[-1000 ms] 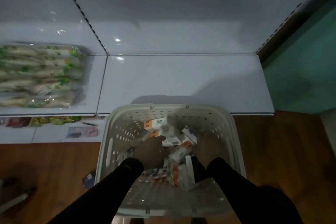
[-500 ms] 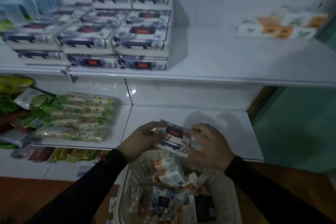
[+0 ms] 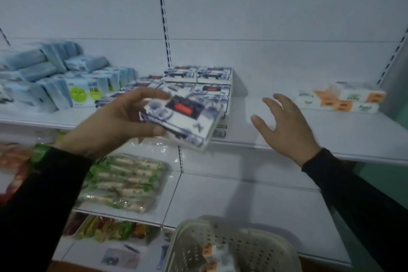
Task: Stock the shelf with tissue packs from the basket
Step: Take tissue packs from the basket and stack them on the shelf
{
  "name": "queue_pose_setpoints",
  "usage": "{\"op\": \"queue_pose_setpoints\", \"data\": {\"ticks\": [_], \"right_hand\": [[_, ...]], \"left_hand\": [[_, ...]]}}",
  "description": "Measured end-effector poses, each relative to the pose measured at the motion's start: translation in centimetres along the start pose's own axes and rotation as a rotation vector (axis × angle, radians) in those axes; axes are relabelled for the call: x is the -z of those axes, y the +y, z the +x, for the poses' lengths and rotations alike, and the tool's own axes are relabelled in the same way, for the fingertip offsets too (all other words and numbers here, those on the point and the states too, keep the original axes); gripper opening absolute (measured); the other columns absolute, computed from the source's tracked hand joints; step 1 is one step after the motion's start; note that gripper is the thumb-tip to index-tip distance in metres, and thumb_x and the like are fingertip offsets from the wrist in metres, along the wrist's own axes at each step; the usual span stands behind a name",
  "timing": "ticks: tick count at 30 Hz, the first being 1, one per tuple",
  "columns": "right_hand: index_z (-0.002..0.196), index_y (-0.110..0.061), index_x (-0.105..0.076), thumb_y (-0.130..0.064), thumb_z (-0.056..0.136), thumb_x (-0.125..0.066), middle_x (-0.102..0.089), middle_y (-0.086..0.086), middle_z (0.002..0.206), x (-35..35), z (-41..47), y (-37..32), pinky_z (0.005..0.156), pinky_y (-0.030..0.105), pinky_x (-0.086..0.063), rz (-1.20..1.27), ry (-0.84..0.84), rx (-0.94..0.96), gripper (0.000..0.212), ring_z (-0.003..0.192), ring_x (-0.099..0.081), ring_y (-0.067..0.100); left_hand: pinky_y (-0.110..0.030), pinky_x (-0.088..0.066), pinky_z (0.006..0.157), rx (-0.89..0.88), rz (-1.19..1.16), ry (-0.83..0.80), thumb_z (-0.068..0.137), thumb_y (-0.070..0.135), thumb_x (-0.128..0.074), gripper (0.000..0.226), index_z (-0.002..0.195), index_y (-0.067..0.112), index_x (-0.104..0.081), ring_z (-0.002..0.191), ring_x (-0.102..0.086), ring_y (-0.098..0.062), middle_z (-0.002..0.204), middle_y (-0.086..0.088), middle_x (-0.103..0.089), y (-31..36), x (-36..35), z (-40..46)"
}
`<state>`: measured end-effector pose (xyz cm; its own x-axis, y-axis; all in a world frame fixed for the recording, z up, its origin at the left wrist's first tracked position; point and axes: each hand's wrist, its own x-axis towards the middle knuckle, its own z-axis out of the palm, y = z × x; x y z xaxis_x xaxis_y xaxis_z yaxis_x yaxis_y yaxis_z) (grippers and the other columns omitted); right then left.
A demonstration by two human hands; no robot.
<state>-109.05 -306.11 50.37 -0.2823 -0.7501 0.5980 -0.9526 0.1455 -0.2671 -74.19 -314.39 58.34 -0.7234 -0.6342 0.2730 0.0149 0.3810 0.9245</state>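
Observation:
My left hand [image 3: 119, 121] grips a white tissue pack [image 3: 185, 121] with blue flower print and a dark label, held tilted in the air in front of the upper shelf [image 3: 331, 139]. A stack of matching tissue packs [image 3: 207, 83] stands on that shelf just behind it. To the right of the pack, my right hand [image 3: 284, 126] hovers with its fingers spread, holding nothing. The pale perforated basket [image 3: 242, 247] sits at the bottom edge, with a few orange-and-white packs visible inside.
Blue tissue bundles [image 3: 55, 81] fill the upper shelf's left side. Orange-and-white packs [image 3: 340, 100] lie at its far right. Green-wrapped goods [image 3: 123, 183] lie on the lower shelf. A bare stretch of upper shelf lies between the stack and the orange packs.
Both hands rose from the basket. The right hand has let go of the blue-print pack, which the left hand now carries alone up to the upper shelf level.

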Motion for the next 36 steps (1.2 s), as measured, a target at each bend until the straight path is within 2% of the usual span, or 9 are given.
{"op": "queue_pose_setpoints", "data": {"ticks": [2,5,8,12,15,17,23,31,36], "right_hand": [[0.15,-0.018,-0.035,-0.072,0.09,-0.034,-0.025,0.016,0.158,-0.3,1.1,0.8,0.119,0.044,-0.019,-0.119,-0.118,-0.102,0.08,0.146,-0.02,0.032],[0.153,-0.024,-0.025,-0.081,0.079,-0.018,-0.017,0.014,0.161,-1.1,2.1,1.3,0.119,0.049,-0.016,-0.211,-0.253,-0.199,0.094,0.147,-0.013,0.033],[0.153,-0.026,-0.025,-0.082,0.077,-0.015,-0.017,0.013,0.161,-2.1,2.5,1.3,0.118,0.051,-0.017,-0.234,-0.324,-0.245,0.095,0.147,-0.013,0.033],[0.153,-0.028,-0.022,-0.079,0.086,-0.024,-0.017,0.011,0.161,-3.0,2.4,1.2,0.118,0.049,-0.017,-0.215,-0.406,-0.288,0.085,0.148,-0.014,0.031],[0.152,-0.028,-0.027,-0.079,0.086,-0.027,-0.024,0.008,0.16,-3.0,2.4,1.2,0.118,0.046,-0.019,-0.177,-0.411,-0.311,0.084,0.146,-0.019,0.029],[0.151,-0.027,-0.031,-0.079,0.085,-0.028,-0.03,0.007,0.157,-3.2,2.4,1.3,0.117,0.044,-0.022,-0.183,-0.402,-0.316,0.084,0.145,-0.025,0.027],[0.149,-0.028,-0.035,-0.083,0.082,-0.027,-0.041,0.003,0.151,-3.6,2.5,1.7,0.114,0.044,-0.029,-0.204,-0.386,-0.323,0.087,0.139,-0.036,0.025],[0.148,-0.03,-0.036,-0.078,0.086,-0.031,-0.031,0.004,0.157,-3.2,2.5,0.9,0.118,0.042,-0.02,-0.208,-0.425,-0.358,0.079,0.145,-0.026,0.023],[0.15,-0.032,-0.033,-0.077,0.086,-0.033,-0.026,0.004,0.16,-3.3,2.5,0.9,0.12,0.041,-0.016,-0.21,-0.441,-0.364,0.077,0.147,-0.021,0.021]], "left_hand": [[-0.036,-0.055,0.089,-0.036,0.026,0.138,0.047,0.036,-0.095,0.069,0.108,0.027,-0.066,0.101,-0.065,-0.025,0.128,-0.014,-0.061,0.4,2.1,1.3],[-0.059,-0.037,0.104,0.02,0.145,0.288,0.045,0.043,-0.095,0.073,0.11,0.033,-0.063,0.128,-0.037,-0.053,0.138,-0.031,-0.044,-0.8,5.7,4.1],[-0.049,-0.046,0.096,0.113,0.222,0.29,0.035,0.059,-0.093,0.083,0.11,0.041,-0.062,0.116,-0.057,-0.036,0.127,-0.011,-0.053,-2.8,8.8,6.5],[-0.031,-0.057,0.08,0.191,0.19,0.318,0.025,0.049,-0.096,0.087,0.105,0.033,-0.066,0.087,-0.072,-0.023,0.104,-0.011,-0.067,-4.8,11.6,8.9],[-0.021,-0.056,0.066,0.202,0.123,0.354,0.048,0.019,-0.089,0.063,0.105,0.023,-0.063,0.073,-0.07,-0.018,0.093,-0.013,-0.065,-5.5,13.4,10.6],[-0.025,-0.056,0.07,0.216,0.167,0.37,0.067,0.006,-0.082,0.046,0.105,0.024,-0.062,0.08,-0.066,-0.021,0.092,-0.01,-0.063,-6.1,14.8,11.6],[-0.041,-0.051,0.092,0.276,0.527,0.368,0.076,0.022,-0.082,0.04,0.096,0.048,-0.06,0.104,-0.059,-0.021,0.119,-0.011,-0.063,-8.7,17.4,13.3],[-0.03,-0.046,0.086,0.259,0.816,0.325,0.082,0.033,-0.076,0.051,0.13,0.028,-0.059,0.093,-0.061,-0.02,0.122,-0.007,-0.063,-9.8,17.0,15.6],[-0.038,-0.038,0.108,0.266,0.919,0.303,0.087,0.03,-0.071,0.049,0.133,0.021,-0.057,0.124,-0.052,-0.028,0.139,-0.007,-0.055,-10.0,17.2,17.9]]}}
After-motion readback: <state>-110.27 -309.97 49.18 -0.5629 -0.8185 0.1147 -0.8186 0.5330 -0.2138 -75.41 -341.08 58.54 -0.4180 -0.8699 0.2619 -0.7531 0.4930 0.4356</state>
